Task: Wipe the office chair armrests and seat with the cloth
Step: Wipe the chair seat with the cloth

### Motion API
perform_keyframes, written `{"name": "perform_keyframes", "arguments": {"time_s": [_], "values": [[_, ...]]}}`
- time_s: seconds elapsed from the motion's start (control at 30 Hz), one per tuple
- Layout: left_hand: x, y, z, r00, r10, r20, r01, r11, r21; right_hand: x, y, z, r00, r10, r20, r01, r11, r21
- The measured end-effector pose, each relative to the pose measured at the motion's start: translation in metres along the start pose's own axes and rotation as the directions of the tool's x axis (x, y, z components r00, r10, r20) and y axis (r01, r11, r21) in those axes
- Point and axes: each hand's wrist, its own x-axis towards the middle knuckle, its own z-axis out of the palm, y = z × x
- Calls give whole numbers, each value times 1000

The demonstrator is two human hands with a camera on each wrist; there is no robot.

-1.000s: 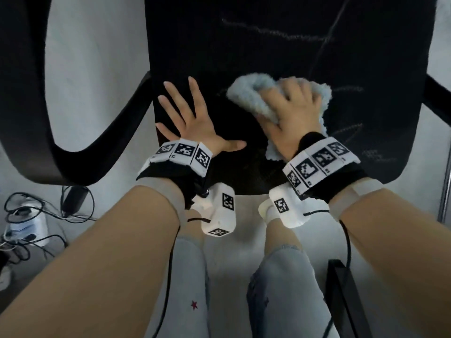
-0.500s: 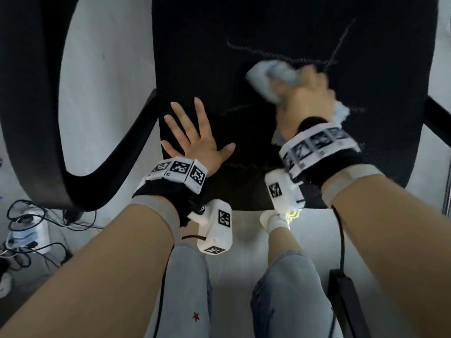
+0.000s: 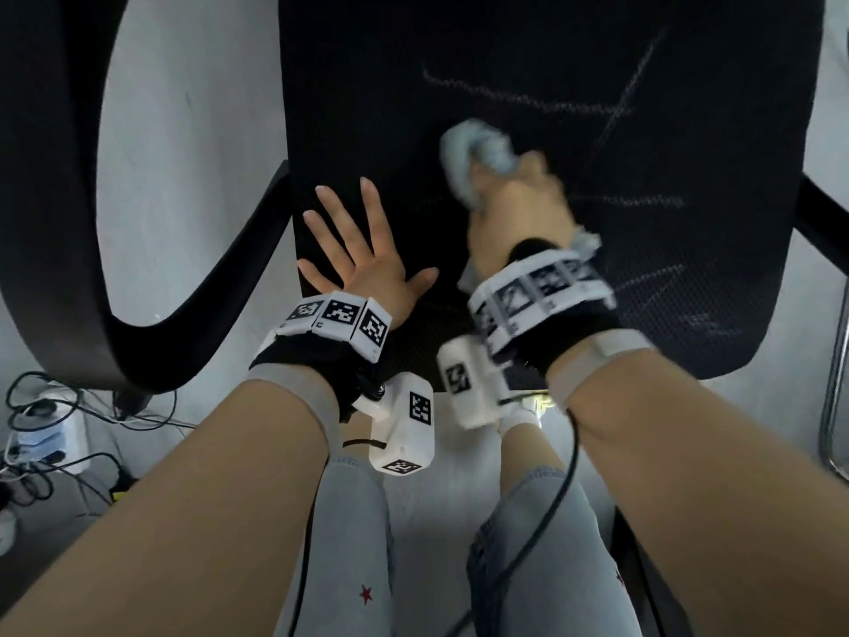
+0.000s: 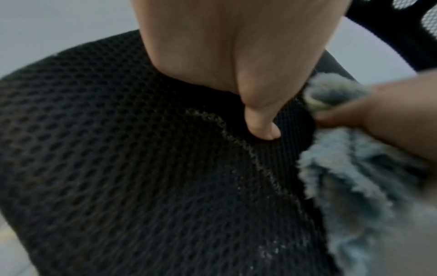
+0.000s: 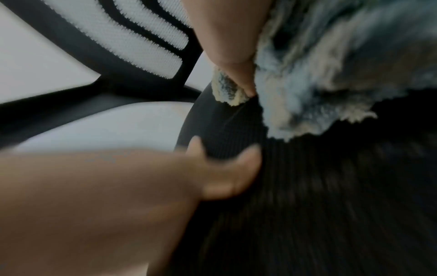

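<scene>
The black mesh chair seat fills the upper middle of the head view, with pale chalky streaks across it. My right hand grips a fluffy light-blue cloth and holds it against the seat's middle; the hand is motion-blurred. My left hand lies flat with spread fingers on the seat's front left edge. In the left wrist view the palm presses on the mesh beside the cloth. In the right wrist view the cloth bunches under my fingers.
The left armrest curves down at the left, and the right armrest shows at the right edge. A power strip with tangled cables lies on the floor at lower left. A metal chair leg stands at the right.
My right hand has bunched the cloth and swept it from the seat's front toward the back, then slightly left. The left hand stays flat on the front left edge.
</scene>
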Motion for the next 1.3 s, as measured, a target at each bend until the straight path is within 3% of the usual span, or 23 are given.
{"name": "perform_keyframes", "arguments": {"time_s": [0.1, 0.13, 0.17, 0.23, 0.3, 0.37, 0.43, 0.47, 0.5, 0.57, 0.63, 0.67, 0.77, 0.83, 0.87, 0.9, 0.97, 1.03, 1.07, 1.13, 1.2, 1.23, 1.3], "values": [[-1, 1, 3, 999, -13, -47, 13, 1000, -3, -24, -15, 23, 919, -376, 118, 392, 905, -167], [-1, 0, 3, 998, -14, -56, 14, 1000, 0, -23, -10, 20, 906, -412, 102, 424, 883, -200], [-1, 0, 3, 999, -7, -46, 7, 1000, 5, -14, -1, 14, 929, -365, 65, 370, 904, -215], [0, -1, 3, 1000, 8, -15, -8, 1000, 6, 2, 12, -6, 996, -55, -68, 49, 996, -77], [0, -1, 3, 1000, 13, -21, -12, 1000, 12, 8, 12, -13, 987, 123, -102, -115, 990, 86], [0, 0, 7, 999, 7, -47, -6, 1000, 11, -5, -6, -4, 998, -53, -15, 53, 999, 0], [-1, 1, 10, 993, -13, -115, 13, 1000, 2, -22, -14, 15, 943, -312, 115, 326, 936, -131], [-1, 1, 10, 992, -15, -126, 15, 1000, -3, -25, -10, 17, 920, -371, 123, 388, 904, -178], [-1, 1, 9, 995, -9, -100, 9, 1000, 1, -23, -2, 13, 933, -344, 100, 358, 913, -194], [2, 0, 8, 999, 5, -37, -4, 1000, 17, -11, 19, -6, 996, -89, -14, 88, 993, -77], [3, -1, 7, 999, 2, -43, -1, 999, 32, -3, 32, -19, 991, 110, -80, -111, 994, -5], [4, 0, 8, 999, -1, -54, 3, 999, 33, -2, 29, -18, 990, 117, -80, -119, 993, -21], [2, 3, 15, 994, -14, -107, 17, 1000, 24, -17, -1, 4, 990, -115, 78, 123, 988, -93], [1, 3, 15, 986, -20, -168, 26, 999, 33, -24, -8, 17, 936, -325, 138, 347, 919, -188], [0, 3, 14, 988, -15, -155, 22, 999, 43, -22, -5, 11, 926, -354, 131, 376, 897, -233], [1, 2, 14, 992, -5, -127, 11, 999, 52, -14, 3, 3, 942, -319, 109, 336, 907, -254], [2, 2, 12, 996, 12, -93, -7, 998, 61, 4, 21, -17, 997, -71, -8, 68, 976, -205], [4, 0, 13, 995, 4, -95, 3, 997, 73, 12, 27, -26, 982, 163, -94, -168, 985, -47], [3, 0, 12, 995, 5, -102, 4, 996, 88, 8, 19, -22, 980, 179, -83, -181, 983, -17], [4, 2, 19, 991, -16, -136, 25, 998, 64, -14, -7, -4, 999, 2, 42, -1, 999, -34], [5, 4, 22, 944, -44, -327, 76, 993, 86, -31, -18, 14, 952, -257, 168, 281, 950, -138], [5, 4, 19, 928, -71, -367, 115, 989, 98, -31, -14, 14, 933, -314, 175, 343, 923, -174], [4, 4, 18, 963, -24, -267, 64, 988, 140, -12, 2, 2, 976, -200, 88, 212, 962, -169]]}}
